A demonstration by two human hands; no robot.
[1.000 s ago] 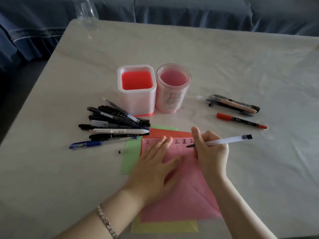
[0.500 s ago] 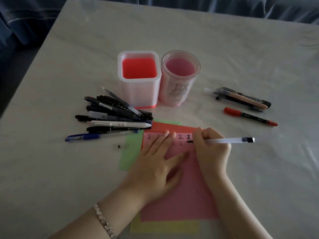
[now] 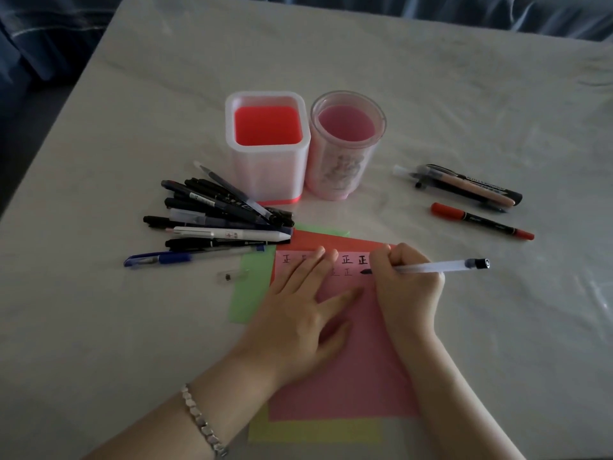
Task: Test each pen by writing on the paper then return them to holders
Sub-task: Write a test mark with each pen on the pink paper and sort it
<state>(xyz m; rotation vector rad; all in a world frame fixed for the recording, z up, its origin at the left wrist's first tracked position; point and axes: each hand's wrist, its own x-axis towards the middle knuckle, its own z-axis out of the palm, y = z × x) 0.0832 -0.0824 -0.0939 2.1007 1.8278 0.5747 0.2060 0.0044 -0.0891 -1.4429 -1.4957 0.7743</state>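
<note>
While left hand [image 3: 298, 313] lies flat on 正-marked paper [image 3: 348, 376], right hand [image 3: 406, 290] grips pen [image 3: 438, 267].

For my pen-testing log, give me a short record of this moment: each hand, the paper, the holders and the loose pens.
left hand: flat on the pink paper
right hand: grips a clear pen, tip on the paper
holders: square holder and round holder, no pens inside
loose pens: pen pile left of holders; red marker to their right
</note>
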